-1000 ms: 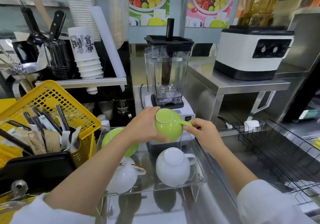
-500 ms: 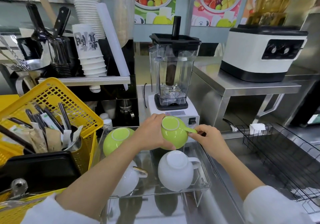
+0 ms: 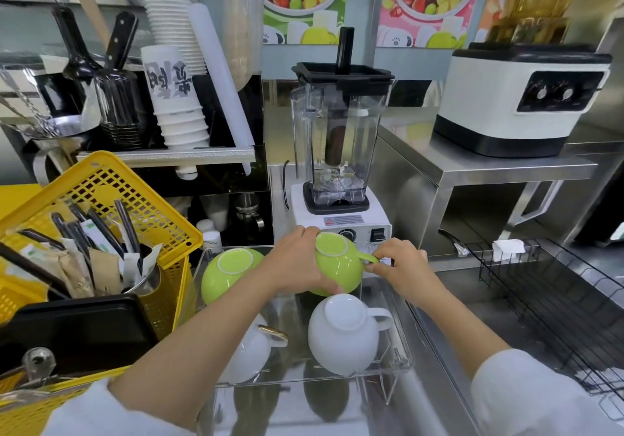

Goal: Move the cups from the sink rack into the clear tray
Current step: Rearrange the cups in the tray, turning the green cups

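An upside-down green cup [image 3: 336, 268] is at the back right of the clear tray [image 3: 401, 344]. My left hand [image 3: 297, 265] wraps its body and my right hand [image 3: 401, 268] pinches its handle. In the tray also stand, inverted, a second green cup [image 3: 228, 277] at the back left, a white cup [image 3: 342, 336] at the front right and a white cup with a gold handle [image 3: 251, 351] partly hidden under my left forearm. The black wire sink rack [image 3: 553, 304] on the right shows no cups.
A blender [image 3: 337, 151] stands right behind the tray. A yellow basket [image 3: 111, 195] with utensils and a black tray [image 3: 77, 331] crowd the left. A steel shelf carries a white machine [image 3: 516, 97] at the right. Stacked paper cups [image 3: 175, 97] are at the back left.
Both hands have lowered the green cup slightly toward the back right of the clear tray. The view has shifted a little.
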The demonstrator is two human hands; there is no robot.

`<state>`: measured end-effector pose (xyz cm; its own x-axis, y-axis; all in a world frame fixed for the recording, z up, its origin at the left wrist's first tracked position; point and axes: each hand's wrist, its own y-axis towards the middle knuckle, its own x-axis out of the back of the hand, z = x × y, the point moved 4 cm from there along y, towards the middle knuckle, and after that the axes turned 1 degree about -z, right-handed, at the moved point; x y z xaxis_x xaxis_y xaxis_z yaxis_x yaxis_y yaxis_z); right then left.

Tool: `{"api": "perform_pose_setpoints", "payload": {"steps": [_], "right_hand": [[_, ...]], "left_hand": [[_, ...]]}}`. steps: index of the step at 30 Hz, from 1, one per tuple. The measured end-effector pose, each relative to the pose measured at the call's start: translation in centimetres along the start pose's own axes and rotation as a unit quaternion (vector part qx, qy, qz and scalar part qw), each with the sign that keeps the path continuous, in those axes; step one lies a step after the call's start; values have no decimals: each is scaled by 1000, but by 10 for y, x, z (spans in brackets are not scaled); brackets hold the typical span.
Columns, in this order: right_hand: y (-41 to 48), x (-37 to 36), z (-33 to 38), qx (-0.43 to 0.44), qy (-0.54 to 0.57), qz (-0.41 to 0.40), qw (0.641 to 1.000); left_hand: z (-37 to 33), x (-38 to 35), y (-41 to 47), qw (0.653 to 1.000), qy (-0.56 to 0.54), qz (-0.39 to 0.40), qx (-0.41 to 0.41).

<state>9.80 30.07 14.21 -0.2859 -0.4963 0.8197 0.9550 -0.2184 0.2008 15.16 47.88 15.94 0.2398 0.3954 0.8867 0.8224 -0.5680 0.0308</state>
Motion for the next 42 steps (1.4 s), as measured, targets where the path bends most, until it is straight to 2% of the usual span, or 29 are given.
{"api": "perform_pose_setpoints", "payload": {"steps": [4, 10, 17, 24, 29, 34, 42], "right_hand": [[2, -3, 3, 17, -14, 18, 1000], [4, -2, 4, 37, 4, 3, 999], [4, -3, 3, 51, 5, -26, 998], [8, -6, -1, 47, -26, 7, 999], [12, -9, -1, 41, -82, -4, 996], [18, -11, -4, 25, -85, 6, 996], [23, -12, -6, 5, -110, 28, 994]], "left_hand": [[0, 4, 1, 1000, 21, 8, -5], [2, 2, 0, 1000, 21, -2, 7], [7, -3, -4, 999, -33, 7, 26], [9, -10, 0, 998, -39, 18, 49], [0, -9, 1, 994, -34, 13, 100], [-1, -11, 4, 989, -42, 35, 141], [-3, -12, 5, 987, -40, 43, 150]]}}
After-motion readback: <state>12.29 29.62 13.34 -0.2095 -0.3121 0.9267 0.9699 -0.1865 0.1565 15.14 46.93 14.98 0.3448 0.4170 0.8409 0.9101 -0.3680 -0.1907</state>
